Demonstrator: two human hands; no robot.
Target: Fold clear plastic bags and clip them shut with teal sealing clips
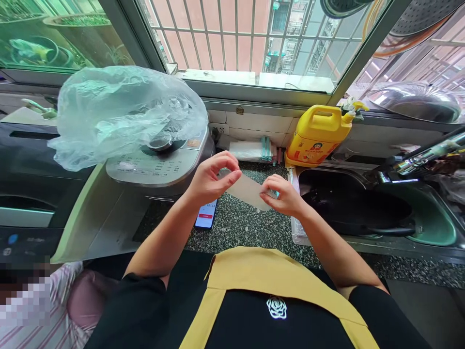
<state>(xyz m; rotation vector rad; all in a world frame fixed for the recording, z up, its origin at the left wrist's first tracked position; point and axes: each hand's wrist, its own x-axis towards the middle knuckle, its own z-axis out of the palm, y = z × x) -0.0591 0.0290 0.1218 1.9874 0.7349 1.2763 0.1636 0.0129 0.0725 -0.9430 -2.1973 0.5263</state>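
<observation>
Both my hands hold a thin, see-through plastic bag (247,190) above the speckled granite counter (240,228). My left hand (212,177) pinches its left upper corner with thumb and fingers. My right hand (285,195) grips its right end with curled fingers. The bag is stretched flat between them. A phone (206,215) with a lit screen lies on the counter just under my left wrist.
A rice cooker (160,162) with a crumpled plastic bag (119,114) on top stands to the left. A yellow jug (318,134) and a pack of bags (252,150) sit by the window. A sink (432,223) with a black pan (359,208) is on the right. Another person's striped sleeve (54,310) shows at lower left.
</observation>
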